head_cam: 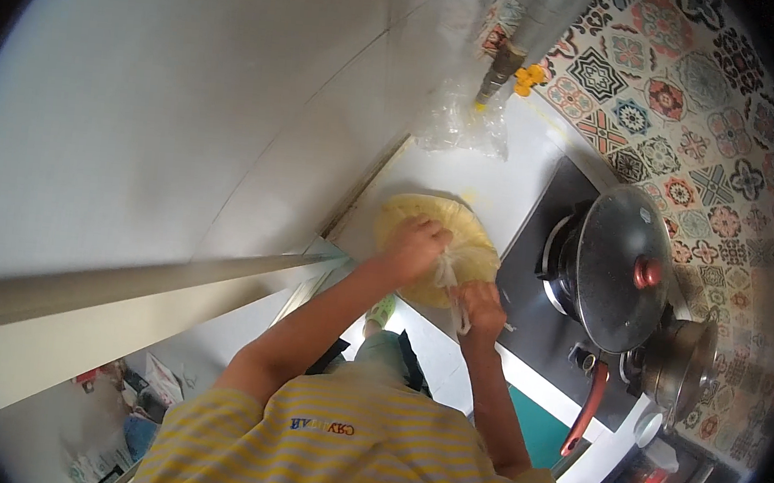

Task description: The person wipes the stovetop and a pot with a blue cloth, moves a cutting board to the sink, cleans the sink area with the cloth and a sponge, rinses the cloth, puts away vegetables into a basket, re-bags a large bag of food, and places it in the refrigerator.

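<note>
A clear plastic bag (475, 225) with yellow contents rests near the front of the white counter (489, 174). Its filling is bulky and rounded; I cannot tell what it is. The bag's neck is gathered into a twisted or knotted bunch between my hands. My left hand (417, 247) lies over the bag, fingers curled on the gathered plastic. My right hand (481, 308) grips a loose white end of it nearer to my body, and a strip of plastic hangs below the fingers.
To the right, a wok with a glass lid (619, 269) stands on the black gas hob (525, 281), its red handle (586, 411) reaching towards me. A lidded metal pot (679, 370) is beside it. Behind the bag lie crumpled clear plastic (463, 124) and a pipe (506, 62). A wall (246, 119) bounds the left.
</note>
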